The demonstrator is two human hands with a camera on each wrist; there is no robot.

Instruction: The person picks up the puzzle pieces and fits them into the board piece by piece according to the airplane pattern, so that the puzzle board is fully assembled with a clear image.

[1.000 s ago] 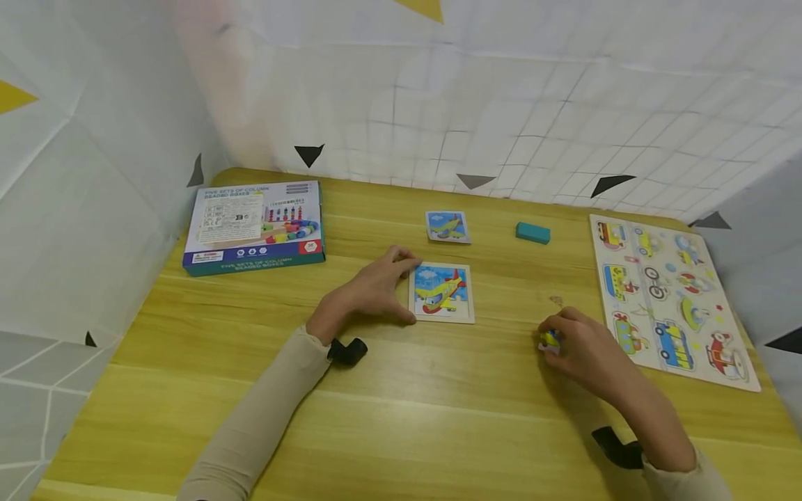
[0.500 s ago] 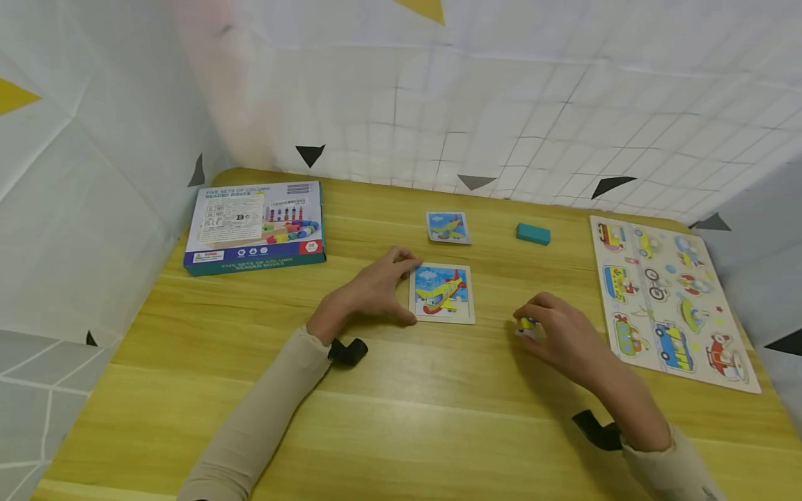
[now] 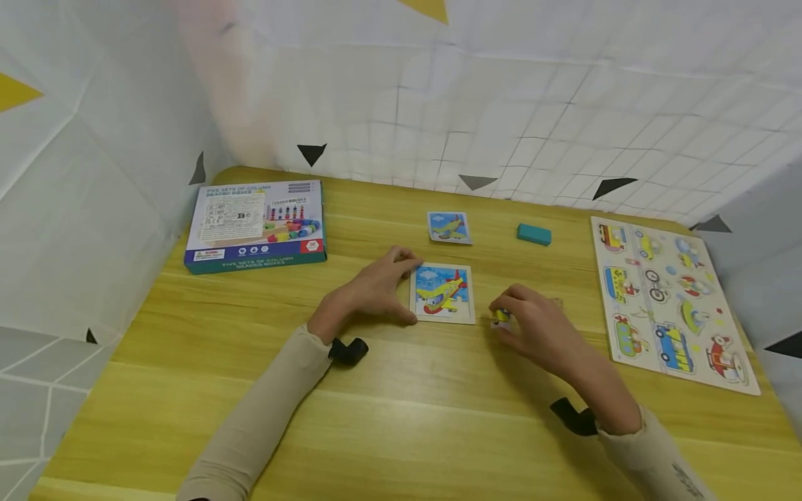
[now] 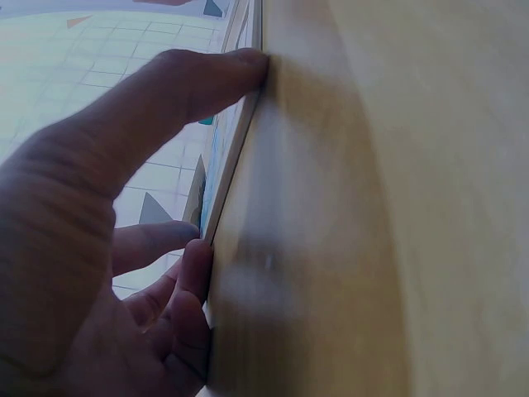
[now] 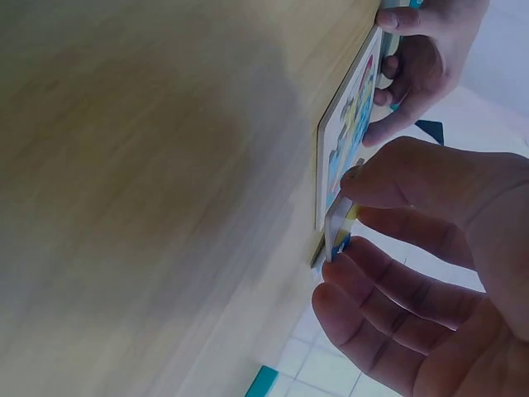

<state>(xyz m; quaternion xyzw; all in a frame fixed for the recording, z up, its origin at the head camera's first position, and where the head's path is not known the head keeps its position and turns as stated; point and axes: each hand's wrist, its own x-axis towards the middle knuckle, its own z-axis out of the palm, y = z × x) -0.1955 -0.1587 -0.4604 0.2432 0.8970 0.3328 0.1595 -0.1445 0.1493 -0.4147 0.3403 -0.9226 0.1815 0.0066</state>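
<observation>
A small square jigsaw puzzle [image 3: 443, 291] in a pale wooden frame shows a yellow airplane on blue sky. A white patch with cut outlines shows at its lower right. My left hand [image 3: 376, 287] holds the frame by its left side, thumb at the near corner and fingertips at the far one. Just right of the frame, my right hand [image 3: 541, 334] pinches a jigsaw piece [image 5: 337, 225] between thumb and fingers. Yellow and blue show on the piece, which tilts on edge above the table in the right wrist view; the fingers partly hide it.
Behind the puzzle lies a small airplane picture card [image 3: 448, 227], with a teal block [image 3: 534, 234] to its right. A boxed bead set [image 3: 255, 226] sits at the back left. A vehicle puzzle board [image 3: 673, 303] lies at the right. White sheets rise behind the table [image 3: 401, 417].
My right hand has moved left with the jigsaw piece, from near the vehicle board to close beside the framed puzzle. The left hand and the frame have stayed put.
</observation>
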